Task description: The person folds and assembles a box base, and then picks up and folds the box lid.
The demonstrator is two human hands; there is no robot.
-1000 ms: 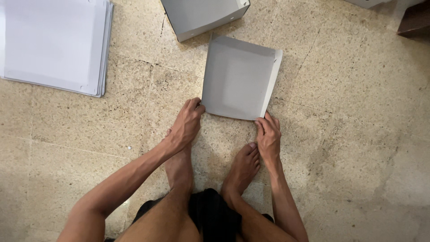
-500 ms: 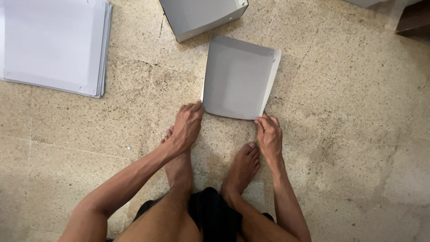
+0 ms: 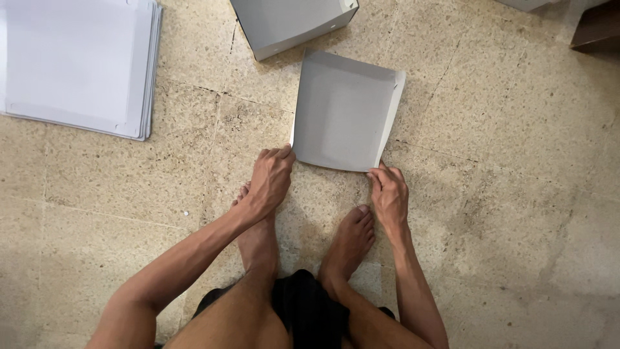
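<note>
A grey cardboard sheet (image 3: 342,113) with its left and right side flaps folded up lies on the stone floor in front of my bare feet. My left hand (image 3: 270,178) pinches the sheet's near left corner. My right hand (image 3: 387,190) grips the near right corner at the foot of the raised right flap. Both hands rest low, close to the floor.
A stack of flat grey sheets (image 3: 77,64) lies at the upper left. A folded grey box (image 3: 290,22) stands just beyond the sheet. A brown object (image 3: 597,26) sits at the top right corner. My feet (image 3: 349,239) are right behind the sheet.
The side flaps stand slightly more upright than a second ago. Both hands stay at the near corners with only small finger shifts.
</note>
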